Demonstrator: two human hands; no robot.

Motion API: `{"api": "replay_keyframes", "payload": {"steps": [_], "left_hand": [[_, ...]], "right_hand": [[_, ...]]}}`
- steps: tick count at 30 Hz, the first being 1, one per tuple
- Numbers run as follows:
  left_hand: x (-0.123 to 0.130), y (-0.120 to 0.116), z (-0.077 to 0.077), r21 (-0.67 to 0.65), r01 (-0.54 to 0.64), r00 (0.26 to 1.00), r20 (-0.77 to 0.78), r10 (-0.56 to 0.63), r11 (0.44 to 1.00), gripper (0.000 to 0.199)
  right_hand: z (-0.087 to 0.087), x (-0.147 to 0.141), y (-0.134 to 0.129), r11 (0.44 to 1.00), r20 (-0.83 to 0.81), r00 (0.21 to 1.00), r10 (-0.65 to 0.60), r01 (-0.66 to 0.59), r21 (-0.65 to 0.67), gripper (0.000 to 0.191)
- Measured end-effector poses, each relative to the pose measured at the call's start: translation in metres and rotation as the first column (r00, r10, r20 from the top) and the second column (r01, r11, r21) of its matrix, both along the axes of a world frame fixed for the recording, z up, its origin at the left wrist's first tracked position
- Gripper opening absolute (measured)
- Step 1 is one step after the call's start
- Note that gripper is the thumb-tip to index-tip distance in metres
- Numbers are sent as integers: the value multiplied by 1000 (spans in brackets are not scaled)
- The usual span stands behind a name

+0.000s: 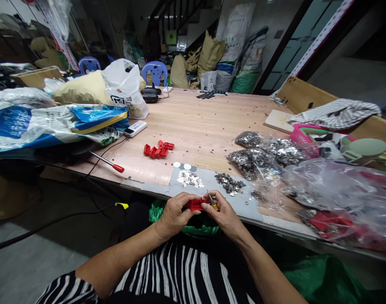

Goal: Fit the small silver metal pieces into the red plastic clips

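Note:
Between my two hands, just off the table's front edge, is a small red plastic part [195, 204]. My left hand [177, 211] is closed on its left end. In my right hand [224, 213] sits a small screwdriver-like tool [213, 204] with a yellow handle and a thin metal shaft pointing up; the right thumb and fingers also touch the red part's right end. Ahead on a grey mat [208, 171] lie a pile of bright silvery metal pieces [189, 179] and a darker metal pile [229, 184]. Several more red plastic parts [159, 150] lie farther left.
Plastic bags of metal pieces [259, 154] and a pink basket [302, 137] crowd the right side. At left are sacks [53, 122], a white box-shaped device [136, 128] and a red-tipped lever [117, 168] by the edge. A green bag [201, 231] hangs below my hands.

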State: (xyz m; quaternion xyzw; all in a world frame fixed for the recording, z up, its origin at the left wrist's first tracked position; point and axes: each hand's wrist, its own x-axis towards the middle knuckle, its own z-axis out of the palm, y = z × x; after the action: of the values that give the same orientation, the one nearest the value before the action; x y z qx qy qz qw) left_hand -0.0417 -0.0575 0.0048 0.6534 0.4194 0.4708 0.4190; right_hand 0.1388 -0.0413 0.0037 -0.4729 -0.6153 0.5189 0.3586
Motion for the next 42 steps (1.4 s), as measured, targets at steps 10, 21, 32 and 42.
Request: {"api": "replay_keyframes", "payload": {"steps": [10,21,32,42], "left_hand": [[-10,-2,1,-109,90,991,112,-78,990,26],[-15,3,-27,-385,198,890,456,-1,902,33],[-21,8,-21,-248,-28,972,219,84,968,32],[-21,13,-29,-28,-120,993,-14,119,992,27]], "right_hand": [[7,2,-4,941,-215,970,112,-173,-290,45],[12,-1,13,948,-40,971,234,-237,-214,35],[-8,-1,66,933,762,615,-201,-116,340,6],[-8,-2,56,943,745,640,-188,-95,320,9]]}}
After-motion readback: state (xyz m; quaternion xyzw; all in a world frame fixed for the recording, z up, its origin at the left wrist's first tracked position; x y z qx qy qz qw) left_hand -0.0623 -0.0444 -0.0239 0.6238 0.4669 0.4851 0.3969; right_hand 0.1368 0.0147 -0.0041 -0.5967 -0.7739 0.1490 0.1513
